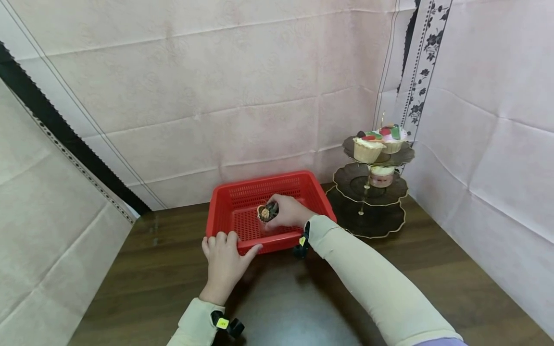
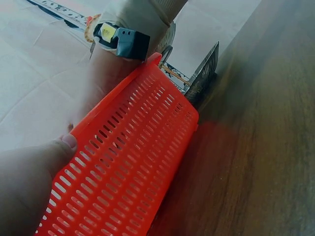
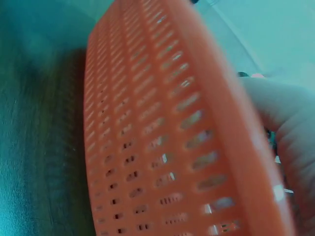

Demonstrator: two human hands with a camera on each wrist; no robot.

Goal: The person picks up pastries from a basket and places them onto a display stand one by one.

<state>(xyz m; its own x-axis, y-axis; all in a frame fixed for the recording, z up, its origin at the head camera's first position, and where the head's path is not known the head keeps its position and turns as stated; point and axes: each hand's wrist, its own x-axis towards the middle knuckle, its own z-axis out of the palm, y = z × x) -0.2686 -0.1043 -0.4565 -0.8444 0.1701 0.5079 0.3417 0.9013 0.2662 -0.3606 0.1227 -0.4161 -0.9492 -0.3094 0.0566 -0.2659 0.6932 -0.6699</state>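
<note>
A red plastic basket with slotted walls stands on the table against the back cloth. My left hand grips the basket's near rim at its left corner, fingers over the edge; the left wrist view shows the thumb at the rim. Inside the basket, my right hand holds a small dark, roundish thing with a tan, ringed face between thumb and fingers. Its exact kind cannot be made out. In the right wrist view, the basket wall hides most of the right hand and what it holds.
Right of the basket stands a dark three-tier stand with gold edges. Its top tier bears cupcakes; a small layered dessert cup is on the middle tier. Pale cloth hangs behind and at both sides of the wooden table.
</note>
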